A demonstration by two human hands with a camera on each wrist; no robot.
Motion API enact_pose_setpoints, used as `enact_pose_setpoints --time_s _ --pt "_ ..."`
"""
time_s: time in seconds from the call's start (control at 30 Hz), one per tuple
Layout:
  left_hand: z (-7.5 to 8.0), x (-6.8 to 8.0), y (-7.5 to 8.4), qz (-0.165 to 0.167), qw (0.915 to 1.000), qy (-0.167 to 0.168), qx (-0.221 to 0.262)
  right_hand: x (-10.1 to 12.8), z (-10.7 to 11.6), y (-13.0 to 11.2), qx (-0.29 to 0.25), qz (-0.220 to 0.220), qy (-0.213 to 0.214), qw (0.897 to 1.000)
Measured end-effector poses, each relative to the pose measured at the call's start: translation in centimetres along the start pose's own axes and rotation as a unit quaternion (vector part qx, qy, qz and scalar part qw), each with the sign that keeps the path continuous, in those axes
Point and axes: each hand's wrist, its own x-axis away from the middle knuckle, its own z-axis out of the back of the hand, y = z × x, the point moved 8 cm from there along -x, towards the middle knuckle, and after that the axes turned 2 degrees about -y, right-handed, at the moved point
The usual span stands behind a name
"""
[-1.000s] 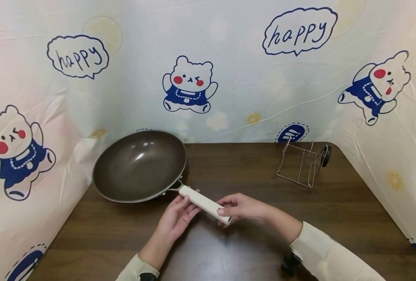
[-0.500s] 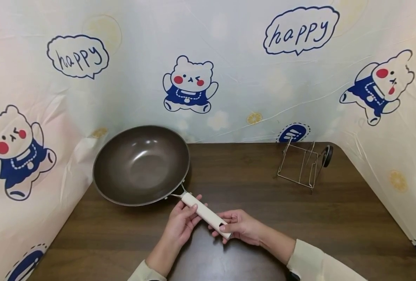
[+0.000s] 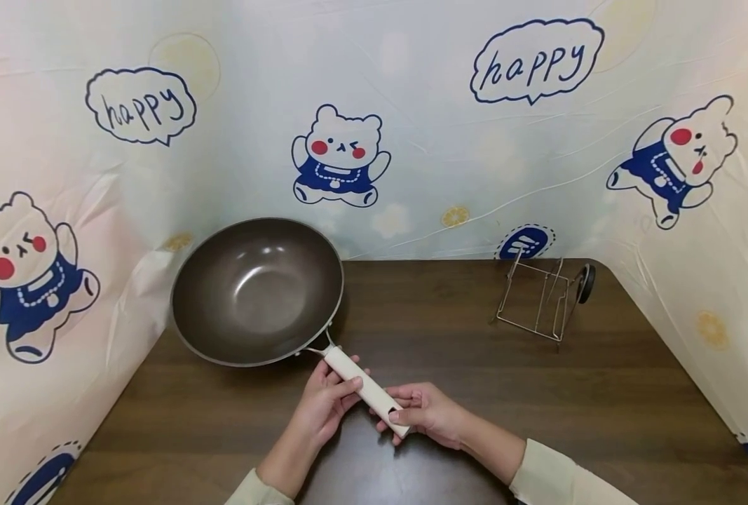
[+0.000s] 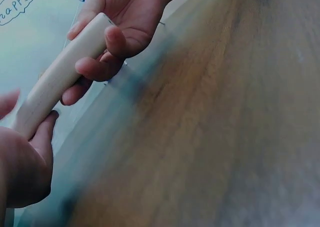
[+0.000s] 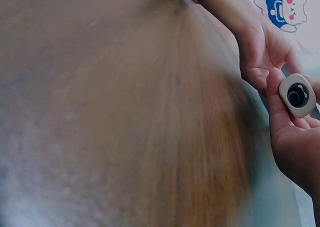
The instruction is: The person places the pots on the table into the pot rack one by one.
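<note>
A dark brown wok (image 3: 256,294) with a cream handle (image 3: 364,384) is at the left of the head view, its inside turned up toward me. My left hand (image 3: 323,407) holds the handle near the pan end, thumb on top and fingers beneath. Near the handle's tip, my right hand (image 3: 433,415) grips it with the thumb beside a dark hole. In the left wrist view, fingers of the right hand (image 4: 127,19) curl under the handle (image 4: 62,72). The right wrist view shows the handle's hollow end (image 5: 284,93) between the right hand's thumb and fingers.
A thin wire rack (image 3: 535,298) with a black round part (image 3: 586,283) stands at the back right of the dark wooden table (image 3: 601,414). A printed cloth (image 3: 411,84) with bears encloses the back and both sides.
The wok's inside has tilted further up toward me. Its handle has rolled, bringing the hole into view, and its tip has come down nearer me with the right hand.
</note>
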Motion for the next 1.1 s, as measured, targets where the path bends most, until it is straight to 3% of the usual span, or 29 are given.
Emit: enact_pose_setpoints --time_s 0.23,0.57,0.8,1.1 --pt "-0.6 0.2 0.6 -0.026 0.9992 -0.022 -0.022 0.0 -0.2 -0.3 0.053 0.018 0.012 0.998" --pt "-1.2 -0.1 2.1 -0.066 0.9929 -0.054 -0.083 0.0 -0.8 -0.2 0.055 0.046 0.010 0.997" --pt "-2.3 -0.3 2.8 -0.103 0.9809 -0.101 -0.130 -0.1 -1.1 -0.4 0.067 0.053 -0.013 0.996" --pt "-3.7 -0.3 3.7 -0.124 0.9606 -0.149 -0.200 -0.3 -1.1 -0.6 0.115 0.050 0.020 0.992"
